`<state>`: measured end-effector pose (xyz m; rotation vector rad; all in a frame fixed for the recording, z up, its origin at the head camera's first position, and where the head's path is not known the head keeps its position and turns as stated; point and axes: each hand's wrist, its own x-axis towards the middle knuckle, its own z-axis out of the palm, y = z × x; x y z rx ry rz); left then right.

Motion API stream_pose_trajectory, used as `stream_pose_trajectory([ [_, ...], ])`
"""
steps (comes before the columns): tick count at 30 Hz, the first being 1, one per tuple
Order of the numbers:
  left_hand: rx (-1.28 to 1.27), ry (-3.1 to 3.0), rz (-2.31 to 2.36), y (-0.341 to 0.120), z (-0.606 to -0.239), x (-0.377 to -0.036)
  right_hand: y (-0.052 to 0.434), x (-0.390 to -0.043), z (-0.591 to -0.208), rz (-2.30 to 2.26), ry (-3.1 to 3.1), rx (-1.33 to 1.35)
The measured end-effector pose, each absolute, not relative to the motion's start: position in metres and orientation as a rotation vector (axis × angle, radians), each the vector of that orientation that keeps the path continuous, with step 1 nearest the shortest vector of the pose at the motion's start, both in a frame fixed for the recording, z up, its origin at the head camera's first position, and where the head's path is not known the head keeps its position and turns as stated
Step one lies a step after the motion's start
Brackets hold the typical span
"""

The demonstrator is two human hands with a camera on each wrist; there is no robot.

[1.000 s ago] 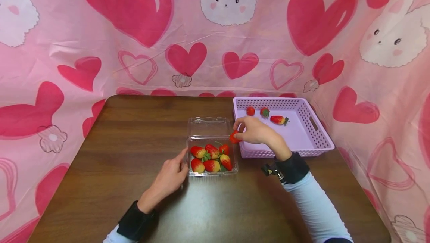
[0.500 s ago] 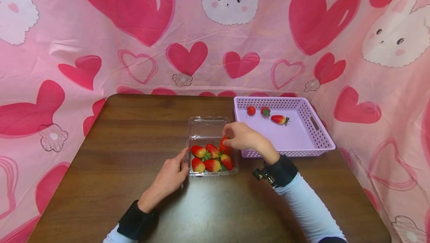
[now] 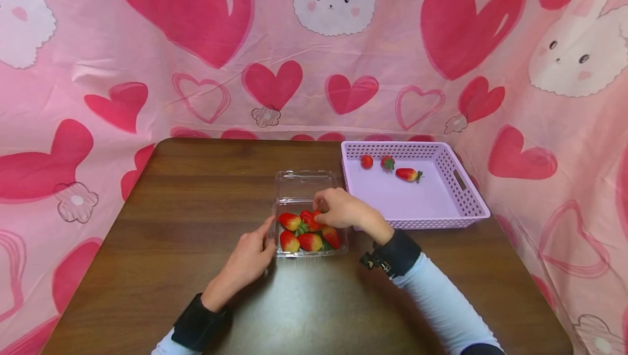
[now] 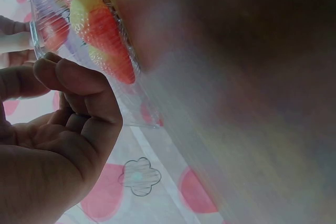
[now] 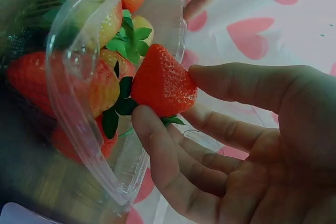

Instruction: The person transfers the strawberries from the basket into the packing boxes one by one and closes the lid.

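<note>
My right hand (image 3: 340, 208) pinches a red strawberry (image 5: 164, 81) between thumb and fingertips, above the right back part of a clear plastic clamshell box (image 3: 309, 254). In the right wrist view, green leaves show under the held strawberry, beside the others. Several red-and-yellow strawberries lie inside the box, among them a strawberry (image 3: 310, 242) at the front. My left hand (image 3: 251, 254) touches the box's left edge with a straight index finger; its other fingers curl loosely and hold nothing. The left wrist view shows these curled fingers (image 4: 79, 87) beside the box wall.
A purple perforated basket (image 3: 417, 223) stands right of the box, with 3 strawberries near its back. The box's clear lid (image 3: 305, 183) lies open toward the back. Brown wooden table (image 3: 196, 180) surrounds them, and a pink heart-print cloth (image 3: 275, 38) hangs behind.
My right hand has carried the strawberry leftward from the basket's front left corner to over the box, and lowered it among the others. The left hand has stayed at the box's edge.
</note>
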<state>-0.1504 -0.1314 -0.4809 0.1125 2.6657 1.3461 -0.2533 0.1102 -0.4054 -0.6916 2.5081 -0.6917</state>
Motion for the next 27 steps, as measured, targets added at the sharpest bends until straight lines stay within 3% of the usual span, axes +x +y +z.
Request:
stream_pose_trajectory([
  [27, 0.118, 2.665, 1.344, -0.132, -0.48, -0.15, 0.1, -0.253, -0.414, -0.623, 2.478, -0.676],
])
